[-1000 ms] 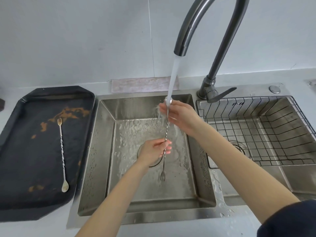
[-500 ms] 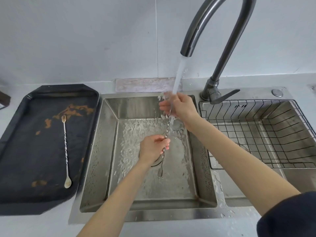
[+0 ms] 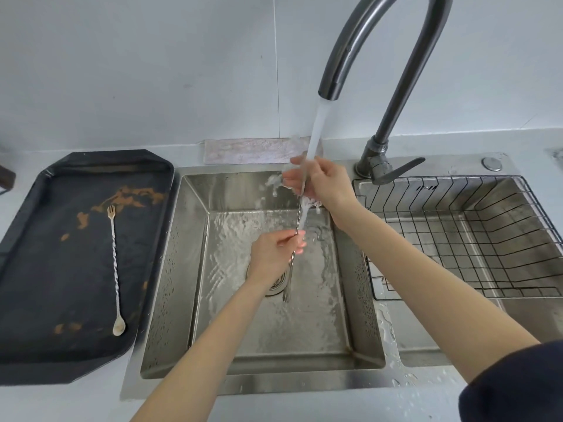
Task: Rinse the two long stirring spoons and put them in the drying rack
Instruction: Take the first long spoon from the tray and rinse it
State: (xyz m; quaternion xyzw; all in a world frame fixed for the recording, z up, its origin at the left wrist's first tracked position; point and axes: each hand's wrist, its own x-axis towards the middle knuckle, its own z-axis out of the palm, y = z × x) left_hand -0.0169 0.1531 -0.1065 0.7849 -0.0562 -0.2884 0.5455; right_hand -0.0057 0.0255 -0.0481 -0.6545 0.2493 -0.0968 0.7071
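Head view: the right hand (image 3: 320, 181) is closed around the upper end of a long twisted-stem silver stirring spoon (image 3: 297, 226), directly under the water stream (image 3: 316, 132) from the dark curved faucet (image 3: 380, 71). The left hand (image 3: 274, 254) pinches the stem at mid-length, fingers curled. The spoon's long axis runs from 12 down to 6 o'clock, fork end pointing down above the steel sink basin (image 3: 170, 269). The second twisted spoon (image 3: 115, 269) lies at 9 o'clock on the stained black tray (image 3: 36, 345), bowl toward 6. The black wire drying rack (image 3: 493, 239) sits at 3 o'clock. Compared with half a second ago, both grips and the spoon's position look unchanged.
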